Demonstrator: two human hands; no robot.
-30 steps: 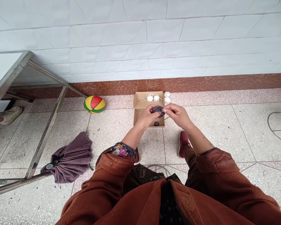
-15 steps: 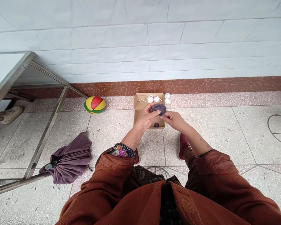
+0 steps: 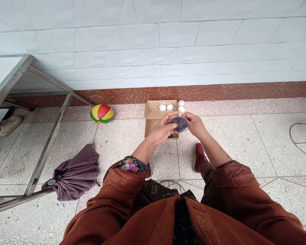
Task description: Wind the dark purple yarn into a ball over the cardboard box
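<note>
A dark purple-grey ball of yarn [image 3: 180, 124] is held up over an open cardboard box [image 3: 150, 127] on the floor. My left hand [image 3: 163, 128] grips it from the left, thumb in front and fingers behind. At its upper right edge, my right hand [image 3: 195, 124] is closed in a pinch on the yarn; its fingertips are partly hidden. A loose strand hangs below the ball. In the box, a small dark ball [image 3: 170, 135] is mostly covered by my left hand and the yarn. White yarn balls [image 3: 166, 107] lie in the box's lid.
Two more white yarn balls [image 3: 181, 106] sit just right of the lid, by the wall. A colourful ball [image 3: 102, 114], a folded purple umbrella [image 3: 76, 173] and a metal-framed table [image 3: 49, 139] are on the left. A cable [image 3: 293, 136] loops at right; another person's shoe [image 3: 9, 125] shows far left.
My right hand has moved from the ball's lower right up to its upper right edge. The yarn ball has shifted slightly right and now covers more of the small dark ball.
</note>
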